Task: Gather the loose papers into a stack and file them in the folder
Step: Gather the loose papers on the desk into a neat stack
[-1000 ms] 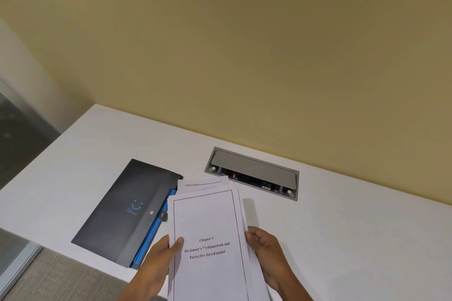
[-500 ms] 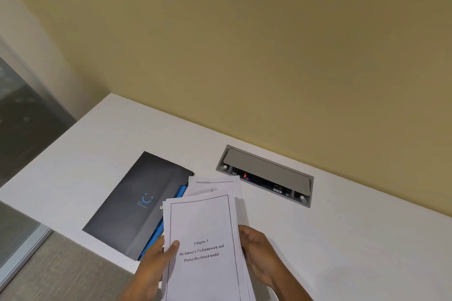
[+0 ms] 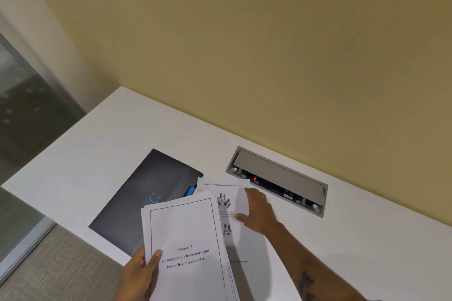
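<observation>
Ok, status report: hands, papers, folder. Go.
Left hand gripping the stack, thumb on top. Right hand open, flat on a loose sheet on the desk. Folder lying at left, papers partly over it. Nothing blocking.

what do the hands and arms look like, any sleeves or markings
Both hands are bare: no gloves, rings or watch visible. The right hand leads to a bare forearm with a dark tattoo on it. The left hand shows only to the wrist, with no sleeve in view.

I see matt white paper sheets (image 3: 188, 239), a dark matt folder (image 3: 146, 188), a smooth white table (image 3: 367, 239), and a brushed grey metal hatch (image 3: 281, 176).
</observation>
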{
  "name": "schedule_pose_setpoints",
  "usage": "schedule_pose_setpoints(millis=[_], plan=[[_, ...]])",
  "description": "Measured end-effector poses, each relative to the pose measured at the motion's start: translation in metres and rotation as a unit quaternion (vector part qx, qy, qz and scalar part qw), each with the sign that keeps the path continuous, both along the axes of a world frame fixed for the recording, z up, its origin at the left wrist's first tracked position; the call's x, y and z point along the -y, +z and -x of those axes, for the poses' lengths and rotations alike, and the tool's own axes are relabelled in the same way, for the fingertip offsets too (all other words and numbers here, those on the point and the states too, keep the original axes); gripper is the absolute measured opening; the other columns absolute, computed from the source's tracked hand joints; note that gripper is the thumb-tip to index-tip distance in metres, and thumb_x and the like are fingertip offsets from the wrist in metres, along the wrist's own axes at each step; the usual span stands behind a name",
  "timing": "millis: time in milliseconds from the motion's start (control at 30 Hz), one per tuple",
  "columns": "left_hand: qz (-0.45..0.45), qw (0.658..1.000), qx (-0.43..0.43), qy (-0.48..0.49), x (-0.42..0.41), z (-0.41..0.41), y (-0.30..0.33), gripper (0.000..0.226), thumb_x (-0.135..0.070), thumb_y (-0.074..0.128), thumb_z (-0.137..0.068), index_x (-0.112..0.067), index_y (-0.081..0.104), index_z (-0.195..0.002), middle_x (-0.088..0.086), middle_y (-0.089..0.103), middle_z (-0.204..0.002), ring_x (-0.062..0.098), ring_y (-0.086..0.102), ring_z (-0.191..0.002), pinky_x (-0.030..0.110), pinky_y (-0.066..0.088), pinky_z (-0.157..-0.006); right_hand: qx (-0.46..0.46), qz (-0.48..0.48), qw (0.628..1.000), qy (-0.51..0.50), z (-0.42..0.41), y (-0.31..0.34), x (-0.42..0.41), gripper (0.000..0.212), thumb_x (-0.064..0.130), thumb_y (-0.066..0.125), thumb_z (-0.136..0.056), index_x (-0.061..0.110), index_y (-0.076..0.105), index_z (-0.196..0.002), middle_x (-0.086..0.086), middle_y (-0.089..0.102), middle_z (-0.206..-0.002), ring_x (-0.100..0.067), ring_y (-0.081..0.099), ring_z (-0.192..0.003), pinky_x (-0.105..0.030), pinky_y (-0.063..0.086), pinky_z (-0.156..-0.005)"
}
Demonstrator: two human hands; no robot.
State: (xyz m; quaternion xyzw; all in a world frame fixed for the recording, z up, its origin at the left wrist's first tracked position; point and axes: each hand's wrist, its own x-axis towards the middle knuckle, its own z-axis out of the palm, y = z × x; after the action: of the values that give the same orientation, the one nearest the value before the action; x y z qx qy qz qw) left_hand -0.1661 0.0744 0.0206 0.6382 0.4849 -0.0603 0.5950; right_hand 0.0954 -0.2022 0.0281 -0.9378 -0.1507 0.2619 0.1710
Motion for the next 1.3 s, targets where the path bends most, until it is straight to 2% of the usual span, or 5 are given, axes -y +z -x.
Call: schedule_pose_setpoints(millis=[367,633,933,1100,1300], plan=[[0.022,0.999,0.011,0.03,0.002,-0.002,0.023,0.027,-0.017,0.071,-0.094,-0.029,0.073,-0.118,0.002,0.082,-0.107,0.03,0.075,-0.105,0.05,0.053,-0.101,0.033,0.12,0.987,0.102,-0.025,-0.042,-0.001,0.15,0.079,0.075,-0.065,0.012,-0.017,-0.162,-0.007,-0.013,-0.174,-0.032,-0.01,-0.16,-0.061,0.001,-0.127],[0.003,1.0,-0.004,0.005,0.0,-0.003,0.018,0.022,-0.024,0.073,-0.093,-0.042,0.073,-0.106,-0.004,0.083,-0.1,0.026,0.075,-0.101,0.05,0.054,-0.099,0.033,0.077,0.994,0.07,0.013,-0.03,-0.001,0.127,0.054,0.081,-0.079,0.015,-0.004,-0.165,-0.01,0.019,-0.172,-0.031,0.009,-0.16,-0.055,0.005,-0.128],[-0.008,1.0,0.009,-0.018,0.007,-0.01,0.023,0.025,-0.027,0.072,-0.093,-0.049,0.074,-0.104,-0.008,0.083,-0.097,0.024,0.076,-0.098,0.048,0.056,-0.098,-0.025,-0.055,0.986,-0.153,0.066,-0.026,0.015,0.1,0.019,0.085,-0.084,0.025,0.023,-0.163,-0.004,0.065,-0.138,-0.029,0.066,-0.121,-0.031,0.052,-0.094],[0.005,1.0,0.012,-0.026,0.013,-0.018,0.028,0.025,-0.021,0.07,-0.095,-0.035,0.072,-0.115,-0.008,0.083,-0.101,0.024,0.076,-0.103,0.049,0.054,-0.101,-0.053,-0.179,0.95,-0.249,0.085,-0.026,0.034,0.047,0.007,0.071,-0.095,0.048,0.056,-0.112,0.005,0.073,-0.12,-0.02,0.068,-0.117,-0.016,0.055,-0.094],[0.006,0.997,0.035,-0.062,0.029,-0.03,0.046,0.024,-0.015,0.067,-0.097,-0.023,0.071,-0.119,0.0,0.082,-0.104,0.025,0.073,-0.105,0.04,0.051,-0.097,-0.113,-0.269,0.889,-0.353,0.108,0.007,0.06,0.021,0.002,0.065,-0.096,0.021,0.073,-0.101,0.002,0.077,-0.109,-0.017,0.07,-0.108,-0.017,0.05,-0.083]])
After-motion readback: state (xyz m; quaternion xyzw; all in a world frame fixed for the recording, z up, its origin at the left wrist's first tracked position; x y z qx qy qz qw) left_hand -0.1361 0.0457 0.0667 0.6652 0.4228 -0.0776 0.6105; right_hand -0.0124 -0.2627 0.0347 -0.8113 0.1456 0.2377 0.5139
